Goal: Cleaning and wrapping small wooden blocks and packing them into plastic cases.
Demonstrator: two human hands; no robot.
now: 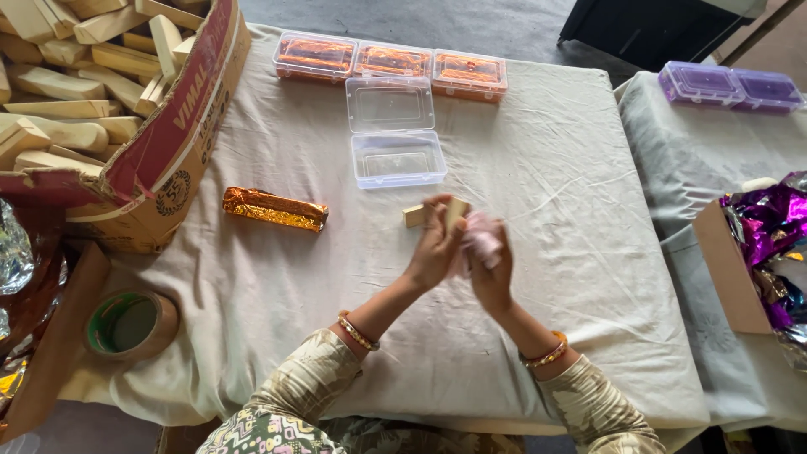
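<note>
My left hand grips a pale wooden block above the cloth-covered table. My right hand presses a pink cloth against the block's right end. Just beyond my hands lies an open clear plastic box with its lid flipped back. A block wrapped in gold foil lies on the table to the left of my hands.
Three shut clear boxes with orange contents line the far edge. A cardboard carton of wooden blocks stands at left, a tape roll below it. Purple boxes and purple foil sit at right.
</note>
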